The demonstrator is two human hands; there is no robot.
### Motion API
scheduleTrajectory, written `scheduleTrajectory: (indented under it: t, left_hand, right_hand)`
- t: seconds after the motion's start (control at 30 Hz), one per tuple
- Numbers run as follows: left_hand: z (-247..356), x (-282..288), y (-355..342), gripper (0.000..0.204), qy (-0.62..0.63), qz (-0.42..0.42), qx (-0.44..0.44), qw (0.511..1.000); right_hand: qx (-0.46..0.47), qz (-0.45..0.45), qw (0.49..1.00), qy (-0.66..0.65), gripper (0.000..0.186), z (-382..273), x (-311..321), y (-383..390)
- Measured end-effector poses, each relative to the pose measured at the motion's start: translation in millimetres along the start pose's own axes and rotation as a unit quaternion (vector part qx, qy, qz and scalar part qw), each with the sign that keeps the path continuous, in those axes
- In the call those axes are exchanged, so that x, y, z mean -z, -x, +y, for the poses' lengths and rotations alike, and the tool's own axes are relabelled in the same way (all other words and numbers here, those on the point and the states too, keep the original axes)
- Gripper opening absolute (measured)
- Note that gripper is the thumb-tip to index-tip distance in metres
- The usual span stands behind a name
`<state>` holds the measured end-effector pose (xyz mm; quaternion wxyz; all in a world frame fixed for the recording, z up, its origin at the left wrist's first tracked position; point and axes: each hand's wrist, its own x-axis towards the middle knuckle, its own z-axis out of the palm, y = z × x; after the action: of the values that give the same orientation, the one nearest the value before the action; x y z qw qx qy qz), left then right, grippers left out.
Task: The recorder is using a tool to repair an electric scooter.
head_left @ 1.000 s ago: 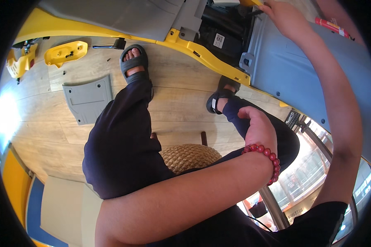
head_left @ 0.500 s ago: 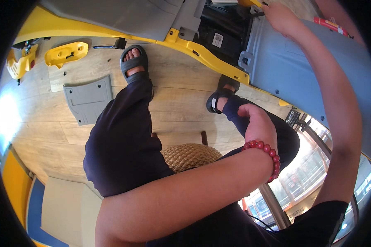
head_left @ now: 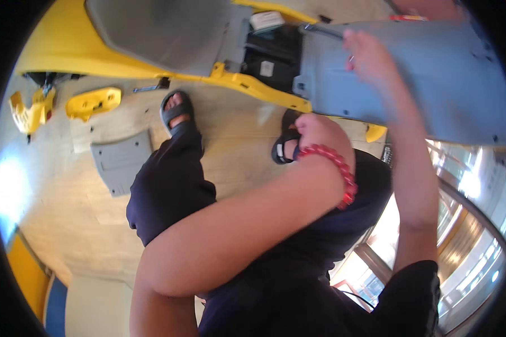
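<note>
My right hand (head_left: 368, 62) is closed round a slim dark metal tool (head_left: 323, 31), held above the blue-grey deck (head_left: 444, 78) beside an open black compartment (head_left: 272, 59) in a yellow-bodied vehicle (head_left: 253, 84). A pale box (head_left: 267, 22) shows at the compartment's back edge. My left hand (head_left: 323, 135), red bead bracelet at the wrist, is curled just below the yellow body edge, over my right leg; whether anything is inside its fingers is hidden. Motion blurs both hands.
On the wooden floor (head_left: 236, 174) lie a grey panel (head_left: 121, 163), a yellow cover (head_left: 93, 101), a yellow part (head_left: 31, 112) and a bar-like tool (head_left: 149, 87). My sandaled feet (head_left: 177, 109) stand below the vehicle. A red cylinder (head_left: 405, 17) lies behind the deck.
My right hand has drawn down and left from the yellow piece at the top, bringing the tool over the deck. My left hand has risen leftward, and the whole view has shifted.
</note>
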<state>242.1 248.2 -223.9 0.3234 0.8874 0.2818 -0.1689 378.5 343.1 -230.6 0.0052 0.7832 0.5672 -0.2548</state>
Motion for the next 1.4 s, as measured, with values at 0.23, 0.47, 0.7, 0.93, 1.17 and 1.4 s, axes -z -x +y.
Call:
scheduleTrajectory:
  t: [0.23,0.47,0.7,0.93,1.17,1.4]
  left_hand:
    - [-3,7,4,0.025,0.017,0.092,-0.057,0.994]
    - [-41,-31,-14,0.039,-0.039,0.001,-0.082,0.996]
    - [-70,-80,-50,0.039,-0.110,-0.061,-0.072,0.989]
    - [-102,-109,-49,0.039,-0.096,-0.060,-0.013,0.993]
    - [-31,-82,3,0.043,0.080,-0.026,-0.083,0.993]
    - [2,-36,17,0.048,0.635,0.053,-0.155,0.755]
  right_hand:
    - [-0.135,0.047,0.924,-0.354,0.038,86,-5,202]
    - [-0.113,0.137,0.785,-0.593,0.031,157,-60,304]
    - [-0.001,0.145,0.683,-0.716,0.029,186,-92,311]
    - [0.077,0.031,0.625,-0.776,0.027,176,-96,288]
    - [0.030,0.029,0.594,-0.804,0.019,180,-102,279]
    - [0.091,-0.084,0.613,-0.780,0.025,129,-62,235]
